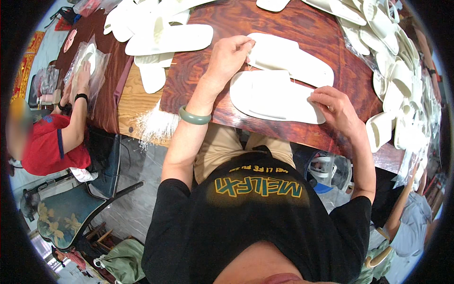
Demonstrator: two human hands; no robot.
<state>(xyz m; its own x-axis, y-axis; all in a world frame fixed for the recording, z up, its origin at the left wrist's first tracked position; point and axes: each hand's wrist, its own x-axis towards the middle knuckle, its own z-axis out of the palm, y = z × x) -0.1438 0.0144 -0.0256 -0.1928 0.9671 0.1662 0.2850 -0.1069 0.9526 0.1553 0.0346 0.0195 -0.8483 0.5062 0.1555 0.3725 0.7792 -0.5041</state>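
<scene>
Two white slippers lie side by side on the dark red-brown wooden table [208, 61] before me. My left hand [227, 59], with a green bangle on its wrist, is closed in a pinch at the left end of the far slipper [312, 64]. Its fingertips hide whatever is between them. Over the right end of the near slipper [265, 94], my right hand [336, 108] has its thumb and fingers pinched together. What that pinch holds is too small to make out. A fine thread-like line shows near the slippers' left ends.
More white slippers [168, 40] are heaped at the far left, and a large pile of slippers [402, 80] covers the right side. A bunch of thin white strands [153, 125] hangs at the table's front edge. At left, a person in red [56, 142] handles a bagged slipper.
</scene>
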